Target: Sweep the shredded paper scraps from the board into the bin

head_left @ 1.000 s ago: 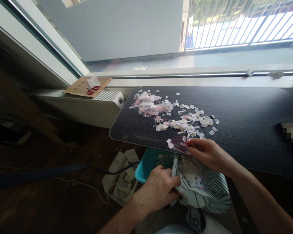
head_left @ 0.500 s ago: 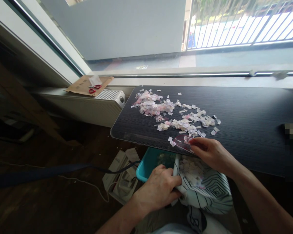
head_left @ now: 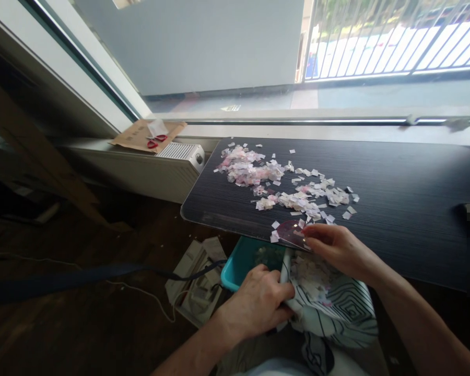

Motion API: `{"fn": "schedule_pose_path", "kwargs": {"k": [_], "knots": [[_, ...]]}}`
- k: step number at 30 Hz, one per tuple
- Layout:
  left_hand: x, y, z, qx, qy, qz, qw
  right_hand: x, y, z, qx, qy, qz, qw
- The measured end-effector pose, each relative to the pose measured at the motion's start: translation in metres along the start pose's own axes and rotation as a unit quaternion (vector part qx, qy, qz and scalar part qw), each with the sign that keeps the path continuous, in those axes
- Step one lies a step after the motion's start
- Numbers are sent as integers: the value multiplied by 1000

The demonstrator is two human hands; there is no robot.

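Note:
My right hand [head_left: 339,246] pinches a translucent pinkish plastic scraper [head_left: 288,233] lying near the front edge of the dark table [head_left: 395,177]. A few paper bits sit beside and over the scraper. Beyond it, small white and pink paper squares [head_left: 243,169] are spread in loose heaps. Below the table edge, my left hand [head_left: 260,300] is closed on the edge of a patterned cloth bag [head_left: 348,310]. Inside the bag lie many paper pieces [head_left: 311,274]. A turquoise bin [head_left: 235,269] stands left of the bag, with some scraps in it.
Red-handled scissors [head_left: 156,141] rest on brown cardboard [head_left: 135,136] upon the sill. A white radiator [head_left: 156,169] is left of the table. On the floor are a pale box [head_left: 191,297] and a cable [head_left: 156,303]. A dark strap [head_left: 102,277] crosses from the left.
The scraper has shifted slightly and lies a little flatter at the table edge. My left hand keeps its hold on the bag. The whole view has moved slightly.

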State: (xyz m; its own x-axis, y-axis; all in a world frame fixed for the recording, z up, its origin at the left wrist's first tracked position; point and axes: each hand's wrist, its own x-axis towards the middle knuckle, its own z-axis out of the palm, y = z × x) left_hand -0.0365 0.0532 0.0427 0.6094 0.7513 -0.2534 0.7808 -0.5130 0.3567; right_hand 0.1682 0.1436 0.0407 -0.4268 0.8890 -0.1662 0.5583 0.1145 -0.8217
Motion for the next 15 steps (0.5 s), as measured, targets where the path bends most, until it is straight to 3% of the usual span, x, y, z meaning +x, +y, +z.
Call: {"fn": "schedule_pose_path", "kwargs": {"k": [5, 9, 15], "knots": [[-1, -1, 2, 5, 11, 6, 1000, -6, 5, -7, -53, 54, 21, 997], [0, -2, 3, 6, 12, 8, 1000, -12, 5, -12, -71, 50, 14, 996], [0, -1, 2, -4, 8, 12, 1000, -21, 11, -23, -102, 98, 24, 990]]}}
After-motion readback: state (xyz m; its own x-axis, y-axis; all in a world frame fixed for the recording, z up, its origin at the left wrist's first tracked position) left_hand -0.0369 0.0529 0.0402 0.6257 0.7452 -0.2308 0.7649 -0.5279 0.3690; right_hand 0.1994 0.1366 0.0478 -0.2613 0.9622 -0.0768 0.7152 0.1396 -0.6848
